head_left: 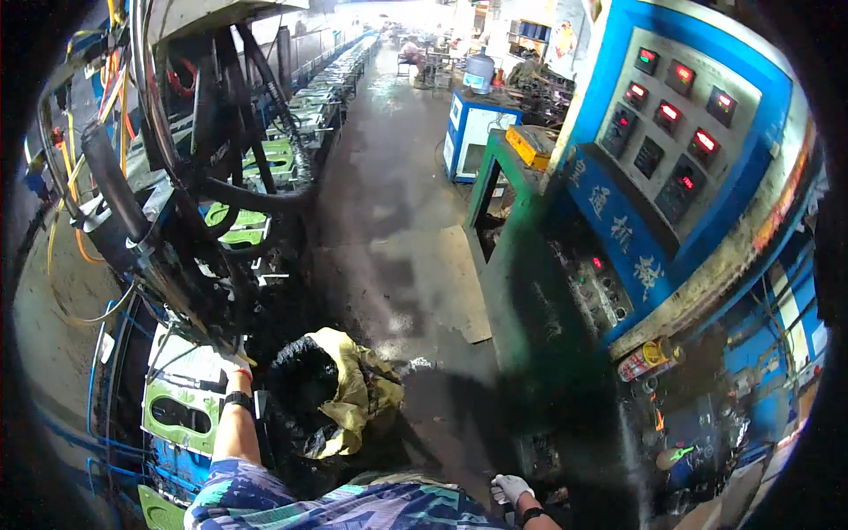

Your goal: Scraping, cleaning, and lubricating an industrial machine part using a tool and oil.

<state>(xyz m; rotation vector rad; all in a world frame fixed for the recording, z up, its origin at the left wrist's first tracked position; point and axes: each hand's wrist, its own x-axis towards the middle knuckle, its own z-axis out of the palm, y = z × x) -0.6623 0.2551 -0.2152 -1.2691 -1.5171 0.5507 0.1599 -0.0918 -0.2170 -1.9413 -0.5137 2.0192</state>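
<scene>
My left hand (pixel 233 360), in a light glove with a dark band at the wrist, reaches forward beside the dark nozzle end of the machine head (pixel 181 291). Its fingers are mostly lost against the bright surface and dark parts there. Just beside it lies a white plate (pixel 187 358), with a green mould plate (pixel 183 412) with rounded openings nearer me. My right hand (pixel 513 488), also gloved, hangs low in front of the green cabinet. Its fingers are curled in, and whatever they may hold is hidden.
A yellowish sack (pixel 353 389) with black material stands between my arms. On the right rises a blue control panel (pixel 676 124) with lit red displays, above a green metal frame (pixel 521 238). Cardboard (pixel 455 278) lies on the floor. A line of moulds (pixel 322 102) runs away ahead.
</scene>
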